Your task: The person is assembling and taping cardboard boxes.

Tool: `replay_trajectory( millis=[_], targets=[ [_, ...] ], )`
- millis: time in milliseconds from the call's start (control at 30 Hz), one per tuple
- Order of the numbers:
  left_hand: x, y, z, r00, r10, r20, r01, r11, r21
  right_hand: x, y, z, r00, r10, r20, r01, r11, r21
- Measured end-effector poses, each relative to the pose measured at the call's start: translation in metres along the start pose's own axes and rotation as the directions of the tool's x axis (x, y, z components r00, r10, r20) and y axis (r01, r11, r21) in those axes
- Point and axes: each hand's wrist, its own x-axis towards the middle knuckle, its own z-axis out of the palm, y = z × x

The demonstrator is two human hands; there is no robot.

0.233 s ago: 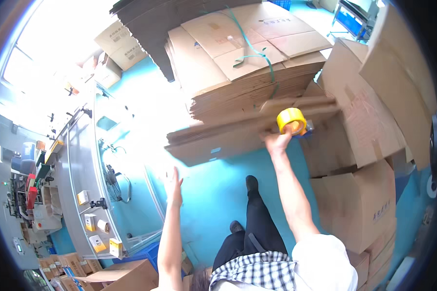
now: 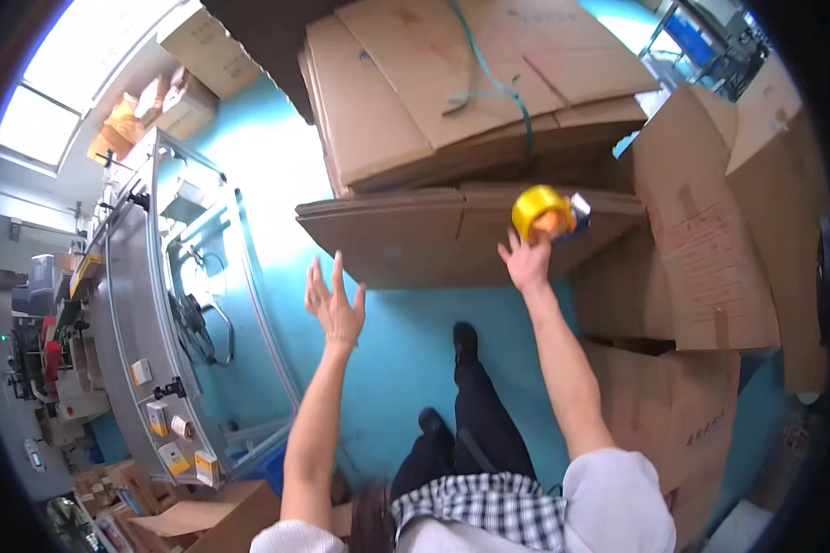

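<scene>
My right hand [image 2: 530, 267] grips a tape dispenser with a wide yellow roll [image 2: 528, 199], held up in front of some flattened cardboard cartons [image 2: 392, 247]. The dispenser's handle is mostly hidden behind the hand and roll. My left hand [image 2: 339, 311] is raised with its fingers spread, holding nothing, just below the left part of those cartons. The cartons lean on edge, in a row, against a tall stack of flattened cardboard [image 2: 452, 83] tied with green strapping [image 2: 482, 57].
Opened cartons [image 2: 710, 258] stand on the right, above another box [image 2: 678, 405]. A metal-framed workbench [image 2: 143, 304] on the left carries small white-and-yellow boxes. An open carton [image 2: 207, 511] sits at lower left. The floor [image 2: 397, 369] is blue.
The leaning cartons now sit more level and closer to the stack. My left hand has risen, fingers spread wider; my right hand with the tape dispenser has shifted slightly. The view has tilted.
</scene>
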Motion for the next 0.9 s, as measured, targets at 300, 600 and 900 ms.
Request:
replay_trajectory(
  millis=[300,600,900],
  targets=[
    [0.086,0.018,0.107,0.984,0.129,0.122,-0.147,0.978,0.148,0.043,0.019,-0.022,0.947,-0.144,0.287,0.321,0.481,-0.816],
    [0.067,0.002,0.081,0.940,0.315,0.130,-0.304,0.947,-0.101,0.038,0.033,0.045,0.717,0.179,0.674,0.683,-0.378,-0.625],
    [0.067,-0.023,0.063,0.908,0.370,0.197,-0.400,0.905,0.146,-0.038,0.018,0.009,0.587,0.450,0.673,0.782,-0.531,-0.327]
  ],
)
